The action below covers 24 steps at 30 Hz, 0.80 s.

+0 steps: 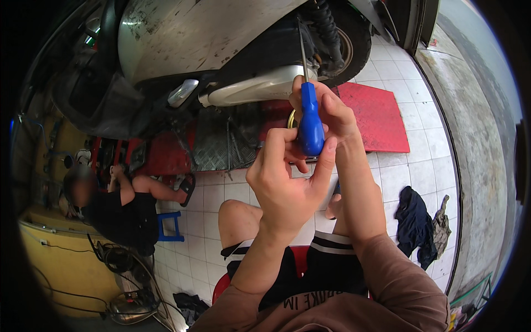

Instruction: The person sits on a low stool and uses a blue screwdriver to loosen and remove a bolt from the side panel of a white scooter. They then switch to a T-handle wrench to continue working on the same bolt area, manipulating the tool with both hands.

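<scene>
A screwdriver [311,123] with a blue handle stands nearly upright in front of me, its thin metal shaft pointing away toward the scooter [204,33]. Around the butt of the handle, the thumb and fingers of my left hand [287,180] are closed. My right hand [338,119] grips the upper handle from the right, its fingers partly hidden behind it. The shaft overlaps the area beside the black coil-spring shock absorber [325,33]; whether its tip touches anything I cannot tell. Below that lies the scooter's silver-grey engine side cover [254,87].
Under the scooter runs a red lift platform [381,119] with a metal tread plate [221,138]. To the left another person [119,216] sits near a blue stool [170,227]. Dark cloths [415,224] lie on the white tiles at right. Cables [124,257] hang at lower left.
</scene>
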Each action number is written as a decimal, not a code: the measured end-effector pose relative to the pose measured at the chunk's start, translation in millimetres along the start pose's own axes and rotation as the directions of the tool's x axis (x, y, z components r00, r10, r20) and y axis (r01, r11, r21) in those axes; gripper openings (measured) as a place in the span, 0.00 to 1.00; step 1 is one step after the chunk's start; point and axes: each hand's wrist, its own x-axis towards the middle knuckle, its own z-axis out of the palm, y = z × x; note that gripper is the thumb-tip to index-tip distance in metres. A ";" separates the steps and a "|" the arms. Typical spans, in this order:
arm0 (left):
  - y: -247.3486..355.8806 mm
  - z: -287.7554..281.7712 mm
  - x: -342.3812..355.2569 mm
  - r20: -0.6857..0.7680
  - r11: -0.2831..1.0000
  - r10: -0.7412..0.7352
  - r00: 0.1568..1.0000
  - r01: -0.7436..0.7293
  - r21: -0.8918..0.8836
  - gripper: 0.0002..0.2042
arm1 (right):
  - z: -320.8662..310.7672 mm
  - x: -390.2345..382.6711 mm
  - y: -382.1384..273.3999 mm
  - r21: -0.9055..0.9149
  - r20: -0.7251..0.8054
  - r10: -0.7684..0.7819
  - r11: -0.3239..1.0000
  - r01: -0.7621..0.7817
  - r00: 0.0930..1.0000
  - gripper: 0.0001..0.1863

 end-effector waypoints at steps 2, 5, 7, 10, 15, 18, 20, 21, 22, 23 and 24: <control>-1.4 -2.7 0.5 0.018 0.999 -0.038 0.999 0.038 -0.009 0.15 | -0.3 -1.5 -1.3 -0.096 0.016 -0.010 0.995 0.012 1.000 0.25; -3.4 -2.2 1.5 0.039 0.996 -0.076 0.996 0.077 -0.044 0.15 | 1.1 -1.0 -2.8 -0.127 0.027 0.001 0.992 0.003 1.000 0.23; -4.2 -1.6 0.3 0.072 0.995 -0.073 0.995 0.077 -0.058 0.14 | -8.7 -2.5 -2.0 -0.139 0.038 0.004 0.990 0.002 0.999 0.22; 1.5 6.9 5.0 -0.041 0.995 0.018 0.999 -0.022 -0.101 0.17 | -17.4 -2.1 2.6 -0.109 -0.024 -0.054 0.993 0.052 0.998 0.22; -1.1 9.5 1.5 -0.013 0.992 0.064 0.998 -0.065 -0.107 0.20 | -21.8 -1.0 4.3 -0.109 0.030 -0.086 0.990 0.088 0.996 0.21; -0.8 7.8 3.6 -0.109 0.994 0.027 0.994 -0.038 -0.100 0.17 | -14.3 -5.6 -2.1 -0.153 0.023 -0.029 0.988 0.032 0.999 0.22; -5.3 5.5 4.1 -0.061 0.995 0.004 0.998 -0.010 -0.099 0.15 | -6.8 -6.4 -4.3 -0.162 -0.003 0.012 0.987 -0.013 1.000 0.22; -6.5 5.4 4.4 -0.038 0.995 -0.008 0.999 0.004 -0.100 0.15 | 0.4 -4.7 -5.1 -0.152 -0.015 0.027 0.988 -0.029 1.000 0.22; -4.5 5.3 6.0 -0.014 0.995 -0.022 1.000 0.020 -0.102 0.14 | 3.7 -3.4 -5.2 -0.142 -0.027 0.041 0.989 -0.045 0.999 0.23; -5.2 4.6 6.0 0.006 0.995 -0.037 0.999 0.037 -0.094 0.14 | -1.3 -3.3 -3.0 -0.145 -0.022 0.039 0.988 -0.042 0.999 0.22; -5.4 3.9 6.3 0.029 0.995 -0.049 0.998 0.051 -0.088 0.14 | -7.0 -2.6 -0.6 -0.151 -0.018 0.034 0.988 -0.036 0.999 0.22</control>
